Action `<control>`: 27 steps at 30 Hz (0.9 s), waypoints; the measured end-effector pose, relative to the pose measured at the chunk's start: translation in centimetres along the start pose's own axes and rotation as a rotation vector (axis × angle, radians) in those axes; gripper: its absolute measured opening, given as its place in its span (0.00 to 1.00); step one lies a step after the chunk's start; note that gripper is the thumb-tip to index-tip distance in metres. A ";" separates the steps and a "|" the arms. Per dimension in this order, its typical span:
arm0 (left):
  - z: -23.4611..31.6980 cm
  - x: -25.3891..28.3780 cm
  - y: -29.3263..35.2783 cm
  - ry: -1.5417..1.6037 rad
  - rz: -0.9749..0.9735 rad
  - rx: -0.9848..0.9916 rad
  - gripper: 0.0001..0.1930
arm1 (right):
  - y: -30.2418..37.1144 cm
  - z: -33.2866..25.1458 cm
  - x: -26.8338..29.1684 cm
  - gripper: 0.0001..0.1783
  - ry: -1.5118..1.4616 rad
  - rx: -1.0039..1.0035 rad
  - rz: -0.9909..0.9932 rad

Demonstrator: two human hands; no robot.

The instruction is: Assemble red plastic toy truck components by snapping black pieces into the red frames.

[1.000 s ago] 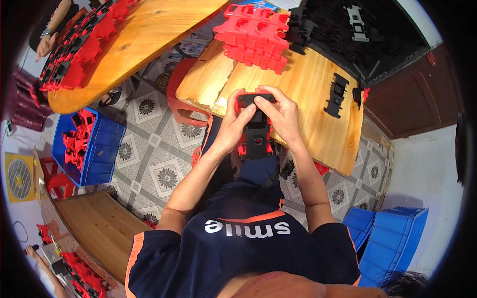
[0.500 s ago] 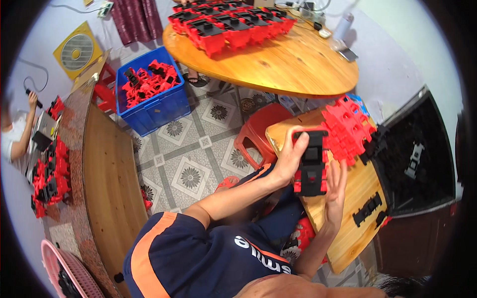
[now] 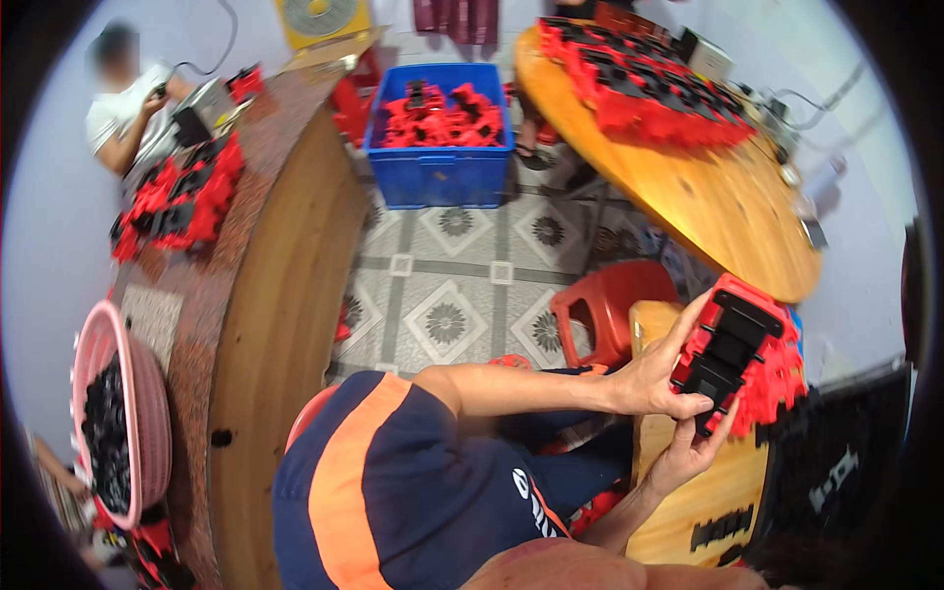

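Note:
A red plastic part with a black insert (image 3: 739, 339) is held up over the right side, tilted. My left hand (image 3: 651, 382) is closed around its left side, with the thumb on the lower end of the black insert. My right hand (image 3: 688, 454) supports the lower end with its fingers pressed to it. Behind it, a pile of red plastic parts (image 3: 770, 393) lies on the small wooden table (image 3: 661, 501). Black plastic pieces (image 3: 723, 529) lie nearer on that table.
A blue crate (image 3: 440, 179) of red parts stands on the tiled floor. Red-and-black parts cover much of the round wooden table (image 3: 678, 197). Nearby is a red stool (image 3: 610, 307). A co-worker (image 3: 147, 113) sits behind the stone-topped counter (image 3: 264, 133), near a pink basket (image 3: 149, 423) of black pieces.
My view has swung left. The thumb of my left hand has moved down onto the black insert, and my right hand has closed in on the part's lower end.

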State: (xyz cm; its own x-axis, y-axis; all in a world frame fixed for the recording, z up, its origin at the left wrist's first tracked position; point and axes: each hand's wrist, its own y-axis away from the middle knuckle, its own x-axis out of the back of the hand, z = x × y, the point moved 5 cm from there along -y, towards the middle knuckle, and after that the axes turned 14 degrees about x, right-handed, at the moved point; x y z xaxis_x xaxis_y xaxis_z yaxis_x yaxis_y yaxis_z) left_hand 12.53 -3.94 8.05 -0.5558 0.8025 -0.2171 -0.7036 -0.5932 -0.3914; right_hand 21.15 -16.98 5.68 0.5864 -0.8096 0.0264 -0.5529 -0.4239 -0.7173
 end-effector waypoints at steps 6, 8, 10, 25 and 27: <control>11.0 25.2 -0.4 0.263 0.926 -0.357 0.57 | -1.8 -0.4 -4.0 0.44 -0.263 0.037 -0.171; 15.2 38.5 1.7 0.076 1.342 -0.411 0.54 | 0.1 2.3 -2.5 0.33 -0.084 -0.188 -0.207; 17.8 52.1 5.5 -0.001 1.667 -0.455 0.46 | 2.5 3.7 -1.5 0.24 -0.041 -0.328 -0.202; 23.8 78.5 17.1 0.241 1.886 -0.110 0.36 | 10.2 3.3 1.5 0.21 0.208 -0.705 -0.157; 23.9 79.0 14.7 0.109 1.846 -0.241 0.30 | 9.9 3.4 0.7 0.19 0.114 -0.703 -0.070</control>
State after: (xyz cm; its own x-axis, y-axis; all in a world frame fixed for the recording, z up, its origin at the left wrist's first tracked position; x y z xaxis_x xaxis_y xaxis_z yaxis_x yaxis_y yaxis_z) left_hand -52.32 49.22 6.46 -0.4127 -0.7573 -0.5062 0.7547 -0.5954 0.2755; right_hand 18.13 -20.32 -3.77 0.5902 -0.7921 0.1555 -0.7895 -0.6066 -0.0934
